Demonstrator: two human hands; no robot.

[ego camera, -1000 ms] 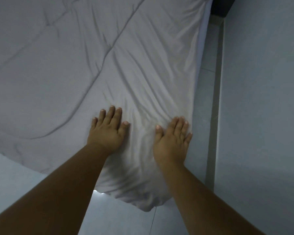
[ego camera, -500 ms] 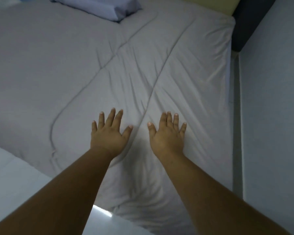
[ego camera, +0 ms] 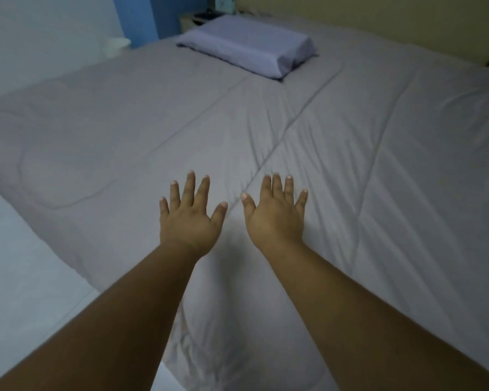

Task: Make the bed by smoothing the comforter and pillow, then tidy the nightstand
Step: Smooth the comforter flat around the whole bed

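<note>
**Both hands spread flat at the near corner of a grey comforter**

Your two forearms are reaching forward from the bottom of the view, over the bed's near corner. There the comforter (ego camera: 350, 165) is drooping in bunched folds toward the pale floor (ego camera: 17, 263). Your left hand (ego camera: 188, 218) and right hand (ego camera: 274, 218) are lying palm down, near each other but apart. The fingers are straight and fanned, gripping nothing. Whether the palms are pressing the fabric or hovering just above it cannot be told.

A stitched seam is running diagonally between the hands and away up the bed. To the right of your right hand, shallow creases are fanning across the comforter.

If you are pushing straight ahead with both palms, the loose fabric is likely to ride forward and pile into a fresh ridge instead of flattening. The hanging corner could also be getting dragged up onto the mattress, leaving the edge uneven. Sweeping only along the centre would be leaving the right-hand creases in place.

Farther up, the pillow (ego camera: 249, 43) is lying near the yellow headboard (ego camera: 378, 21), at a slight angle. A long push could be sending a wave of cloth into it and nudging it further askew.

Beyond it, the nightstand (ego camera: 192, 19) is showing dimly, its contents too small to identify. Judging by this, tidying it is not yet begun.
</note>
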